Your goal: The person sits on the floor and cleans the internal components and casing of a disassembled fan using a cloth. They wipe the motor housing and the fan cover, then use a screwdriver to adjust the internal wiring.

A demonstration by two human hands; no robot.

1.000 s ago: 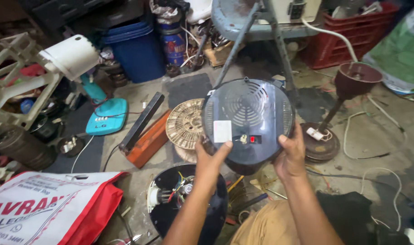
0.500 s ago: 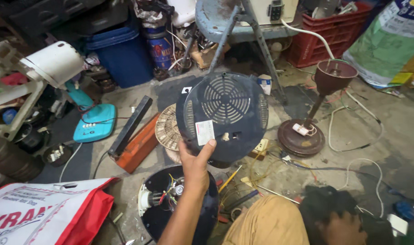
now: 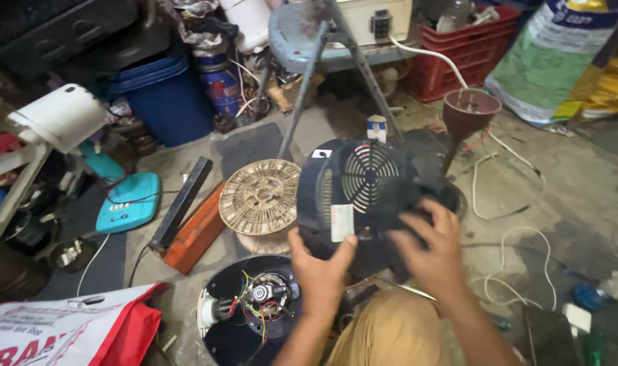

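I hold a dark round fan housing cover [image 3: 363, 196] with a circular grille and a white sticker in front of me, tilted to face the camera. My left hand [image 3: 319, 271] grips its lower left edge by the sticker. Blurred with motion, my right hand [image 3: 431, 251] lies on its lower right side. Below the cover, on the floor, sits a black round base with an exposed motor and coloured wires [image 3: 254, 305].
A worn wire spool [image 3: 260, 198], an orange bar [image 3: 197, 234] and a black bar [image 3: 181, 203] lie to the left. A teal fan base [image 3: 129, 203], a maroon stand [image 3: 468, 112], a stool leg [image 3: 302, 102], a red crate [image 3: 471, 54] and loose white cable [image 3: 519, 264] surround me.
My right hand left the cover for a moment and has come back onto its lower right side. The cover has turned and the camera view has shifted.
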